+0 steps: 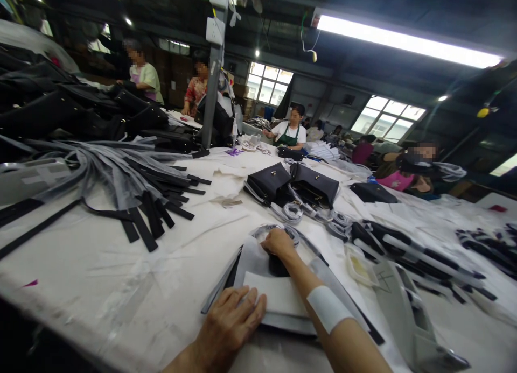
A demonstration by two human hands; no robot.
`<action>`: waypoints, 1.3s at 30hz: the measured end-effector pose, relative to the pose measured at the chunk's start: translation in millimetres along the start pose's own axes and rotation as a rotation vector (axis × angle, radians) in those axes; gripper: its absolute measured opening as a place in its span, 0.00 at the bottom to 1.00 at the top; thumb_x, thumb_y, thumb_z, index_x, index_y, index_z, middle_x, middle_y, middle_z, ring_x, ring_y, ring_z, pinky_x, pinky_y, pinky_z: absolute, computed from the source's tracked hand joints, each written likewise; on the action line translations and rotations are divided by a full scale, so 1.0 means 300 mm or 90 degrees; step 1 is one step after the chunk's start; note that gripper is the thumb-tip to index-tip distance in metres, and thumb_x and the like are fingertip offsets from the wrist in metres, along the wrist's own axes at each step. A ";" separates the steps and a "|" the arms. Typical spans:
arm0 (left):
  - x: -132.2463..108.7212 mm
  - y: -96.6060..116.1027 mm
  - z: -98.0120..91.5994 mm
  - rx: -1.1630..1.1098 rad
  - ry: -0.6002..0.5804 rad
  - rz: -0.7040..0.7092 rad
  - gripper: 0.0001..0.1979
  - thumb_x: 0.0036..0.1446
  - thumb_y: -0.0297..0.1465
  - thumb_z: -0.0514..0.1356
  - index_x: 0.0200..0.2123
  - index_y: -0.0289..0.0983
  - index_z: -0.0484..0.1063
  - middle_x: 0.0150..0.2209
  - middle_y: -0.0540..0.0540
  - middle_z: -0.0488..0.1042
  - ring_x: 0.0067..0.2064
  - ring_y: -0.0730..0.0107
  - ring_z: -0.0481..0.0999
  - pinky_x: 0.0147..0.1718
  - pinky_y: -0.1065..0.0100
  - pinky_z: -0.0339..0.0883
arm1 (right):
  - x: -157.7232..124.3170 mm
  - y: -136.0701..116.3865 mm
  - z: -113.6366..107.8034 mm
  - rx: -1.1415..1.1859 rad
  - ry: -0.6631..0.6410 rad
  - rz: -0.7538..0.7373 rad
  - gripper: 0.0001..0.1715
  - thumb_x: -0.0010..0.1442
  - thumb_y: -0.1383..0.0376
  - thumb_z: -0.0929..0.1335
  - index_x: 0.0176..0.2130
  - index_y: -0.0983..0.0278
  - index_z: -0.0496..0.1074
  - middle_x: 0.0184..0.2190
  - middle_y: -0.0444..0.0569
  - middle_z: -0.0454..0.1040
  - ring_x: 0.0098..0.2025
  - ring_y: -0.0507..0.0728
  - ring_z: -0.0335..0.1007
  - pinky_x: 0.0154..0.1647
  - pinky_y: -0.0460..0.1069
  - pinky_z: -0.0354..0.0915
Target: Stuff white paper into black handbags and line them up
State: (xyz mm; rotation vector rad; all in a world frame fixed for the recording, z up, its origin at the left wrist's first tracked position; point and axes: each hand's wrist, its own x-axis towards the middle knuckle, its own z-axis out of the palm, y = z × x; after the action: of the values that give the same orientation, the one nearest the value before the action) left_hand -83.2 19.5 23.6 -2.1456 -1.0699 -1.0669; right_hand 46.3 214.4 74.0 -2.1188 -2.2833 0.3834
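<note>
A black handbag (231,279) lies in front of me, partly covered by pale grey wrapping sheet (251,257) and a folded white sheet (274,295). My left hand (238,315) rests on the near left part of the white sheet, fingers stretched out. At the far end of the bag, my right hand (278,243) has its fingers curled together over the grey wrapping; what is in them is hidden. Just behind that hand is a plastic-wrapped coiled strap (291,234). A white patch (329,307) is wrapped round my right forearm.
Black straps (147,222) in plastic fan out on the left. Two black handbags (315,182) stand behind my work. Right are a small plastic tray (361,266), a grey tape dispenser (407,314) and wrapped strips (407,249). A post (214,88) rises behind; several people work beyond.
</note>
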 end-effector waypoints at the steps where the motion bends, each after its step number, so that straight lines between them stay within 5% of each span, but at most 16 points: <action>1: 0.002 -0.003 0.002 -0.002 0.000 -0.005 0.20 0.72 0.25 0.43 0.49 0.36 0.75 0.44 0.46 0.78 0.46 0.64 0.75 0.47 0.63 0.65 | -0.002 0.001 -0.003 0.005 0.006 0.004 0.11 0.47 0.66 0.74 0.35 0.63 0.80 0.36 0.57 0.81 0.40 0.64 0.78 0.37 0.51 0.68; 6: 0.007 -0.020 0.015 -0.006 0.011 -0.005 0.20 0.72 0.25 0.44 0.48 0.36 0.76 0.43 0.47 0.78 0.45 0.64 0.75 0.45 0.63 0.66 | -0.063 0.022 -0.059 0.039 0.098 -0.064 0.14 0.62 0.64 0.66 0.47 0.63 0.75 0.45 0.54 0.78 0.47 0.62 0.74 0.43 0.51 0.64; 11: 0.004 -0.028 0.018 -0.004 0.000 0.002 0.19 0.72 0.25 0.44 0.48 0.36 0.75 0.43 0.46 0.78 0.44 0.64 0.76 0.44 0.63 0.67 | -0.157 0.004 -0.025 0.054 0.031 -0.252 0.13 0.67 0.57 0.65 0.41 0.60 0.76 0.38 0.47 0.80 0.42 0.56 0.75 0.41 0.46 0.62; 17: -0.009 -0.023 0.023 -0.036 -0.011 -0.017 0.19 0.72 0.26 0.44 0.49 0.36 0.75 0.44 0.47 0.78 0.45 0.63 0.75 0.45 0.62 0.66 | -0.170 -0.015 0.042 0.003 -0.005 -0.285 0.21 0.71 0.54 0.60 0.41 0.64 0.74 0.37 0.54 0.79 0.40 0.59 0.75 0.40 0.49 0.62; 21: -0.015 -0.025 0.029 -0.033 -0.018 -0.012 0.20 0.72 0.26 0.43 0.50 0.35 0.75 0.45 0.46 0.78 0.45 0.62 0.75 0.44 0.62 0.66 | -0.170 -0.024 0.028 -0.036 -0.007 -0.306 0.21 0.71 0.57 0.60 0.36 0.64 0.76 0.42 0.56 0.79 0.49 0.61 0.72 0.49 0.52 0.60; 29: -0.019 -0.027 0.036 -0.021 -0.013 -0.011 0.20 0.72 0.26 0.44 0.50 0.35 0.75 0.45 0.45 0.77 0.45 0.63 0.75 0.45 0.63 0.68 | -0.030 0.033 -0.050 -0.040 -0.004 -0.146 0.17 0.67 0.64 0.62 0.35 0.64 0.79 0.35 0.53 0.81 0.38 0.56 0.76 0.37 0.46 0.62; 31: -0.020 -0.026 0.036 -0.016 -0.011 -0.011 0.19 0.71 0.26 0.44 0.50 0.35 0.75 0.44 0.45 0.77 0.45 0.63 0.76 0.44 0.63 0.68 | 0.014 0.031 -0.040 -0.045 0.004 -0.094 0.12 0.60 0.61 0.68 0.38 0.64 0.79 0.38 0.55 0.81 0.41 0.60 0.77 0.37 0.47 0.63; 34: -0.018 -0.027 0.034 -0.013 -0.008 -0.006 0.19 0.71 0.26 0.44 0.49 0.35 0.75 0.44 0.44 0.77 0.44 0.63 0.76 0.44 0.63 0.68 | 0.064 0.011 -0.010 -0.034 -0.006 -0.055 0.18 0.50 0.58 0.74 0.39 0.66 0.79 0.40 0.59 0.80 0.42 0.63 0.77 0.35 0.48 0.65; 39: -0.013 -0.028 0.032 -0.019 -0.010 -0.005 0.20 0.71 0.25 0.43 0.50 0.34 0.75 0.45 0.44 0.77 0.45 0.63 0.75 0.43 0.63 0.68 | 0.100 0.003 0.017 0.024 -0.034 -0.036 0.10 0.45 0.63 0.75 0.30 0.65 0.77 0.28 0.52 0.79 0.34 0.59 0.77 0.31 0.46 0.64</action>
State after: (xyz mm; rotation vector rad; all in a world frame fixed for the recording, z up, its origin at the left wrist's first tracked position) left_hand -87.5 29.2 15.8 -2.1776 -1.0763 -1.0775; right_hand 43.7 242.9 64.0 -2.0475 -2.3387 0.4836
